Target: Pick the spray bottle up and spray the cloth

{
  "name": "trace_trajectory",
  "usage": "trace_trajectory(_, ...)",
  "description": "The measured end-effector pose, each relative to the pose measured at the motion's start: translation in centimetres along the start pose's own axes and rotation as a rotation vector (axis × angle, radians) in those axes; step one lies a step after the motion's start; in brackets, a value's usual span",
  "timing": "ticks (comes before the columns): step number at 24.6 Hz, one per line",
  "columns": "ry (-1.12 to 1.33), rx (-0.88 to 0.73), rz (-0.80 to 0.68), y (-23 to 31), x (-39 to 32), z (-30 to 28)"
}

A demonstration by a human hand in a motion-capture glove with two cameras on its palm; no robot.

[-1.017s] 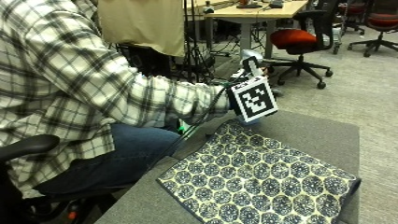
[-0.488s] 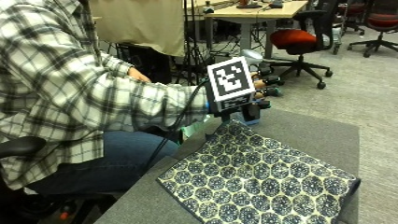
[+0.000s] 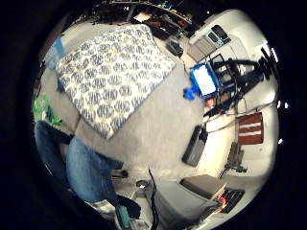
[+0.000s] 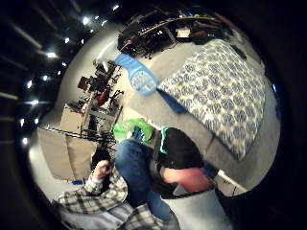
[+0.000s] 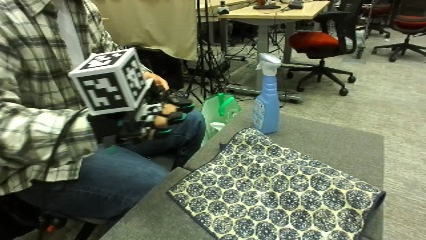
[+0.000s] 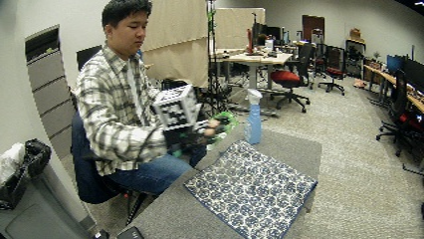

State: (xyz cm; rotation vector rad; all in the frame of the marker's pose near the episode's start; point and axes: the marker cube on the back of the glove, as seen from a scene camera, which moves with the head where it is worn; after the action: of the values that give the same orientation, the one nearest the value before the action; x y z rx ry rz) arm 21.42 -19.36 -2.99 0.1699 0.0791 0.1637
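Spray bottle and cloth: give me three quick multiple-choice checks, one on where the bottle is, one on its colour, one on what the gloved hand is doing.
1. Where is the spray bottle?
A. Upright on the table, by the far corner of the cloth
B. Lying on the cloth
C. On the floor

2. What colour is the bottle's body?
A. Red
B. Blue
C. Yellow

3. What is the gloved right hand doing?
A. Gripping the bottle
B. Pressing on the cloth
C. Off the table near the person's lap, apart from the bottle

Answers: 1 A, the outside view shows it standing beside the cloth's far corner. 2 B, blue body with a white trigger head. 3 C, the hand is over the person's thigh, bottle untouched.
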Motion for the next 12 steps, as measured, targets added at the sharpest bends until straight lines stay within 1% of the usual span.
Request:
trace_trajectory(4, 0.064, -0.036, 0.053, 9.9, -0.7, 0.4)
trace_trajectory(7, 0.057, -0.064, 0.088, 16.6, -2.4, 1.0)
trace_trajectory(12, 0.017, -0.078, 0.185, 23.9, -5.5, 2.2)
